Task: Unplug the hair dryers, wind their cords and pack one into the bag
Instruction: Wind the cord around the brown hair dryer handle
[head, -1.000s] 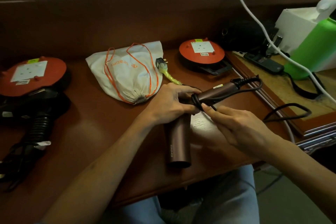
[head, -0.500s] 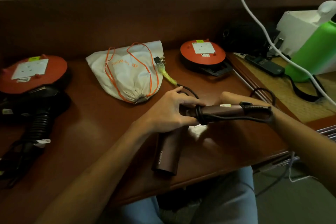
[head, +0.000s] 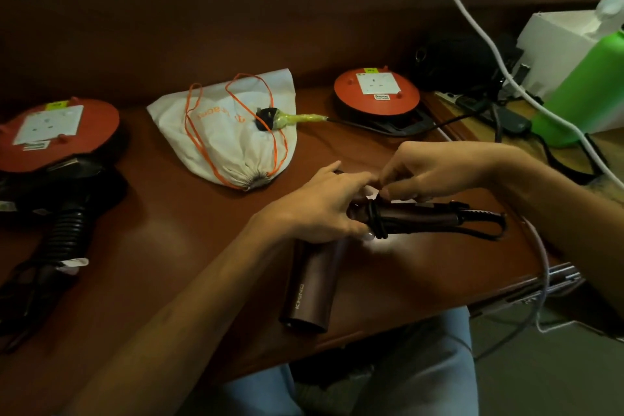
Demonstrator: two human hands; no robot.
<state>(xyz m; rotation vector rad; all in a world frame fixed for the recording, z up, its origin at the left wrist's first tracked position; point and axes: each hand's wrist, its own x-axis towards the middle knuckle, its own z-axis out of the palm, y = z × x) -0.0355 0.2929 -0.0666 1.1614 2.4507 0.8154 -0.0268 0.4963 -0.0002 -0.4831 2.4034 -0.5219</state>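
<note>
A brown hair dryer (head: 312,284) lies on the wooden desk (head: 175,233), barrel toward me, handle pointing right. My left hand (head: 314,209) grips it where barrel meets handle. My right hand (head: 429,172) pinches the black cord (head: 374,218), which is looped around the handle there. The cord's plug (head: 266,118), with yellow tape, rests on a white drawstring bag (head: 233,132) with orange strings. A black hair dryer (head: 64,209) lies at the far left with its cord bunched.
Two red cable reels stand on the desk: left reel (head: 57,132), right reel (head: 376,91). A green bottle (head: 587,91), a white box (head: 557,40), a white cable (head: 506,78) and a power strip (head: 489,108) crowd the right side.
The plug has slid from the desk onto the bag. My right hand came from the far end of the handle to the cord loops beside my left hand.
</note>
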